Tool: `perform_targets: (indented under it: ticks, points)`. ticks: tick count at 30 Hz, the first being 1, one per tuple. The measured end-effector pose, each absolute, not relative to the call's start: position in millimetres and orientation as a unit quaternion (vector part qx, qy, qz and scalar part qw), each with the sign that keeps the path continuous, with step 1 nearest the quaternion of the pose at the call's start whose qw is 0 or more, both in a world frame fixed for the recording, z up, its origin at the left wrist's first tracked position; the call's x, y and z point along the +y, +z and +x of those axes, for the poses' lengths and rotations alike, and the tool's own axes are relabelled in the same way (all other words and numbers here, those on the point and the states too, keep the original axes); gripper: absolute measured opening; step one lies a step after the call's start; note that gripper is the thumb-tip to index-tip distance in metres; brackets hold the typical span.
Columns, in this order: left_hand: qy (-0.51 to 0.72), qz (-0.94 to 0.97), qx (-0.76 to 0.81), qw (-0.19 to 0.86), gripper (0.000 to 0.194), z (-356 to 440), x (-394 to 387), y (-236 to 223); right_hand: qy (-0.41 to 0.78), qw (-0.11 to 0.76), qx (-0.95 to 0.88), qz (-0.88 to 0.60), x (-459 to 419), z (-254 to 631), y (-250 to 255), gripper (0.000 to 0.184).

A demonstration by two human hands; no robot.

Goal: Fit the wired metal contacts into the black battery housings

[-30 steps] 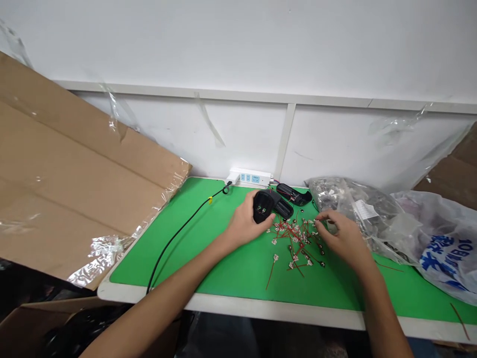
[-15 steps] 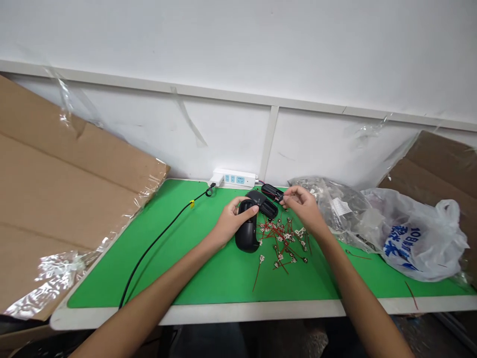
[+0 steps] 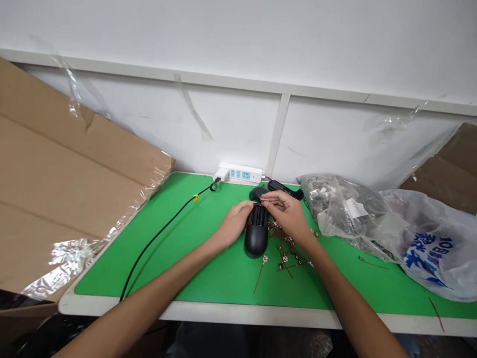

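Note:
A black rounded plastic case [image 3: 256, 242] with an open battery compartment lies on the green mat, its slotted end toward the wall. My left hand [image 3: 231, 226] grips the left side of it near that end. The fingers of my right hand [image 3: 286, 214] are pinched at the same end; whatever small piece they hold is hidden. Partly under the right hand lie several small metal battery contacts with red wires [image 3: 285, 259]. One contact with a red wire [image 3: 265, 259] sits apart from them, nearer the front. Beyond my hands rest another black case [image 3: 258, 193] and a long black part [image 3: 285, 189].
A white power strip [image 3: 244, 173] with a plugged-in black cable [image 3: 164, 229] stands against the wall. Clear plastic bags [image 3: 335, 199] and a white printed bag [image 3: 439, 248] lie to the right. Cardboard [image 3: 93, 174] flanks the green mat [image 3: 194, 278] on the left.
My right hand has moved left from the long black part to the end of the case. The case in my left hand is turned, its battery slots now facing up.

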State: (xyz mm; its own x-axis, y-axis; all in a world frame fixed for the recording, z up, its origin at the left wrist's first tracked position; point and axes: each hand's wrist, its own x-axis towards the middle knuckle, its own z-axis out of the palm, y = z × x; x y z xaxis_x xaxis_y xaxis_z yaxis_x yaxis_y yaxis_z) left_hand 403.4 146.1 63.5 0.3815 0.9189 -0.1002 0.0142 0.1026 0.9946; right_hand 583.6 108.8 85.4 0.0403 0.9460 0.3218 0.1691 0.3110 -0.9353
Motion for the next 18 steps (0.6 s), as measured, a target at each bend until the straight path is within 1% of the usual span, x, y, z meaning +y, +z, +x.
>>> perform_targets:
  ticks: [4, 10, 12, 18]
  points:
    - [0.387, 0.604, 0.392, 0.576, 0.04, 404.6, 146.7, 61.5, 0.227, 0.498, -0.664, -0.509, 105.5, 580.7, 81.0, 0.016]
    - [0.377, 0.621, 0.388, 0.568, 0.036, 406.2, 146.6, 65.8, 0.107, 0.482, -0.715, -0.495, 104.1, 579.0, 78.4, 0.011]
    - [0.377, 0.62, 0.391, 0.567, 0.036, 406.5, 147.4, 65.6, 0.086, 0.477, -0.725, -0.489, 103.4, 579.4, 78.6, 0.009]
    - [0.374, 0.6, 0.409, 0.578, 0.037, 406.6, 148.6, 62.9, 0.088, 0.451, -0.739, -0.493, 103.2, 583.5, 76.7, 0.009]
